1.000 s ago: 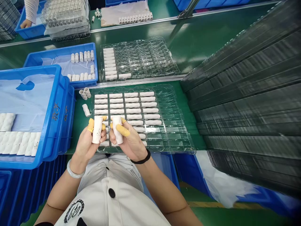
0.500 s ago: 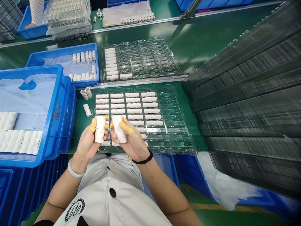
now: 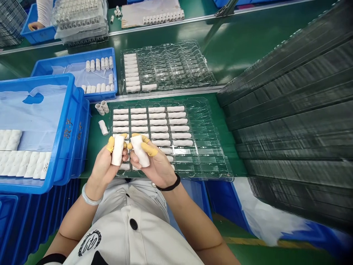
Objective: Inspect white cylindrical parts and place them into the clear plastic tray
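Observation:
My left hand (image 3: 104,162), with yellow finger cots, is closed around a white tube-like piece (image 3: 118,150) held nearly upright. A second white wavy tube (image 3: 140,151) is gripped in my right hand (image 3: 157,162), leaning a little to the left at its top. Both hands hover over the near left part of a clear plastic tray (image 3: 212,147). Rows of similar white tubes (image 3: 157,122) lie in several columns of that tray, some hidden behind my hands. Left of the tray, three loose white tubes (image 3: 103,127) rest on the green table.
Stacked blue crates (image 3: 59,162) holding white tubes stand at left. Behind lie a blue bin (image 3: 74,55) and another clear tray (image 3: 176,66), partly filled. A tall stack of dark trays (image 3: 292,125) rises at right. Across the bench a co-worker's hand (image 3: 36,25) reaches into a bin.
The tubes in my hands have turned slightly, the left one now tilting right at its top. The camera view has shifted a little. The co-worker's hand has moved up into view.

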`<state>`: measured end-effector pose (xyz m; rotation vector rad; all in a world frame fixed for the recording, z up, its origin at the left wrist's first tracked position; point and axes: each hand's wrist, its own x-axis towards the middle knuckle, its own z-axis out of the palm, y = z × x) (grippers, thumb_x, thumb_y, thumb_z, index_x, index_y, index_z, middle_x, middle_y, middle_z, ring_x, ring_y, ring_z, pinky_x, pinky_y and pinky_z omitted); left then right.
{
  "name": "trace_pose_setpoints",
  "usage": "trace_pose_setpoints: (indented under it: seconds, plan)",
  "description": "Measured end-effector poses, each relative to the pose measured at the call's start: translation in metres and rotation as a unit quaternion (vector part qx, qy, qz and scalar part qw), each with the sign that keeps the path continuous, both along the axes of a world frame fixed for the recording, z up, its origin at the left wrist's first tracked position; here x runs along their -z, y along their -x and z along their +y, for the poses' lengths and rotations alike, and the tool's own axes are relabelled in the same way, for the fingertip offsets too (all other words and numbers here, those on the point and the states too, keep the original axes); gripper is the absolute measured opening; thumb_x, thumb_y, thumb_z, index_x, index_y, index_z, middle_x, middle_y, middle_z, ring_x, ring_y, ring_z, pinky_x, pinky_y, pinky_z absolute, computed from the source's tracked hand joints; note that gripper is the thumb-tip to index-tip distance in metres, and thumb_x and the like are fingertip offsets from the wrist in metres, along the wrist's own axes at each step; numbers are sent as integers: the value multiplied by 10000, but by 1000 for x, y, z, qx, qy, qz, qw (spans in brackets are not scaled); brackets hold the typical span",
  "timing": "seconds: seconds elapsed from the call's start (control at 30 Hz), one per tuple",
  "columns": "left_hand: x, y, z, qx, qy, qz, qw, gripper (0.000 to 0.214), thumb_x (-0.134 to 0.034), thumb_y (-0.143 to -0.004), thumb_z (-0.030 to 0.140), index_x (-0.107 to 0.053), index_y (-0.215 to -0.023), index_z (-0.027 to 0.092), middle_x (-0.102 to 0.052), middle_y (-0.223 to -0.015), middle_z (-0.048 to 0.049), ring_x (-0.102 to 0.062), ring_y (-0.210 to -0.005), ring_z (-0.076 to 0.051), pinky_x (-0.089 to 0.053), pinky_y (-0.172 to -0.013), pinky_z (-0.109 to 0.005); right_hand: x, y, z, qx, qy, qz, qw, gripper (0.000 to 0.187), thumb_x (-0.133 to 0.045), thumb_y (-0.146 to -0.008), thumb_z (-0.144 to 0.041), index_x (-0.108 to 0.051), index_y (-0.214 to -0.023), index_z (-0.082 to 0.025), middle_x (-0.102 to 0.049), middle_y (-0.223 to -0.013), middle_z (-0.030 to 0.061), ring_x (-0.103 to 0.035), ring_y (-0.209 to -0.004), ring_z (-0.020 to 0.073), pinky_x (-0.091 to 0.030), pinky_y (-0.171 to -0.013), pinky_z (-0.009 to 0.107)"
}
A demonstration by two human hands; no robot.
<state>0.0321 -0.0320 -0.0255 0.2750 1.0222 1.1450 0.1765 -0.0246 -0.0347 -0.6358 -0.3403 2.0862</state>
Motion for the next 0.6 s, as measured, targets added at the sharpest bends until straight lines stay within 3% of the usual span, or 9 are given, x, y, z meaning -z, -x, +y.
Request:
trace_pose_setpoints:
  seconds: [0.27, 0.47, 0.6]
  plan:
    - [-6, -6, 7, -30, 24, -37, 999, 415, -326, -1045, 291, -654, -895, 86, -566, -679, -55, -497, -515, -104, -400, -445, -198, -2, 1, 5, 27, 55, -11, 998, 194, -547, -957, -351, -615, -1065, -205, -688, -825, 20, -554, -592, 112, -451, -559, 232]
    - [-1, -11, 9, 21, 8, -41, 999, 440, -326, -1042, 329, -667, -918, 81, -550, -642, -53, -473, -473, -94, -367, -401, -173, 5, -3, 3, 60, 36, 7, 998, 228, -622, -859, -216, -614, -1086, -225, -694, -850, -9, -633, -711, 132, -543, -702, 260]
    - [6, -19, 12, 39, 1, -8, 999, 446, -353, -1024, 334, -617, -739, 114, -513, -568, -30, -431, -397, -91, -311, -347, -180, 6, -8, 2, 66, 0, -2, 998, 246, -715, -799, -284, -648, -1022, -205, -682, -843, 8, -639, -758, 160, -561, -687, 277]
